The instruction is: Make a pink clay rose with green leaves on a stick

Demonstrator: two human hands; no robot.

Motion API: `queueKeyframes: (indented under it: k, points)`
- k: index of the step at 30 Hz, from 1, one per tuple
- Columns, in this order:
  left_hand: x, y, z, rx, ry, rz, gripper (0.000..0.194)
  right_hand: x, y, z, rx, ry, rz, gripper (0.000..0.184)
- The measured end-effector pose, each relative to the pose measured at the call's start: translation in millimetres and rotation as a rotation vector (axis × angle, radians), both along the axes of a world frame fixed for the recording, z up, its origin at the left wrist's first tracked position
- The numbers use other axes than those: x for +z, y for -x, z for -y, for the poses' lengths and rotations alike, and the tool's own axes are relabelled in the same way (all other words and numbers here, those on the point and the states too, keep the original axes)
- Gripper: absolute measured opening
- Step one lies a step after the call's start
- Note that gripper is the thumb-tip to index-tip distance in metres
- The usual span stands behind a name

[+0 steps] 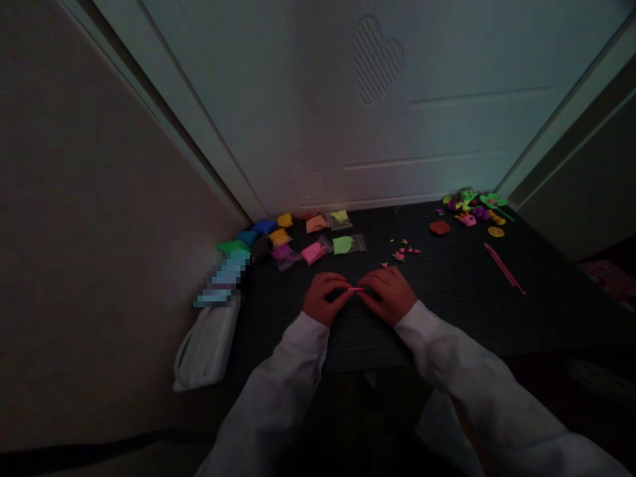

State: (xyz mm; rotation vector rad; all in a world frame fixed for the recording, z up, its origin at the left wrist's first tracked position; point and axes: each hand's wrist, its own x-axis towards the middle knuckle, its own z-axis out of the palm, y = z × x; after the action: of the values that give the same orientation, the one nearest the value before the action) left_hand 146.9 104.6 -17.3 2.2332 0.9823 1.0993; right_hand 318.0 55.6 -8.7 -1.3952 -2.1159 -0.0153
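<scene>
Over the dark table, a thin pink strip, which looks like modelling clay, spans the gap between my fingertips. My left hand pinches one end of it between thumb and fingers. At its other end, the fingers of my right hand are also closed in a pinch. Just beyond my right hand lie several tiny pink-and-green clay pieces. Past my left hand are a bag of pink clay and a bag of light green clay.
More bags of coloured clay, including blue and purple, lie at the back left. A white case-like object is at the left edge. To the right are a red lump, pink sticks and colourful clay figures.
</scene>
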Motion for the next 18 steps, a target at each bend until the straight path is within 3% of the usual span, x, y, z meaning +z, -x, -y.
queueKeyframes:
  k: [18]
  points:
    - [-0.8,0.8,0.9,-0.036,0.039,-0.006,0.012,-0.6,-0.4,0.2,0.023,0.074,-0.023,0.019]
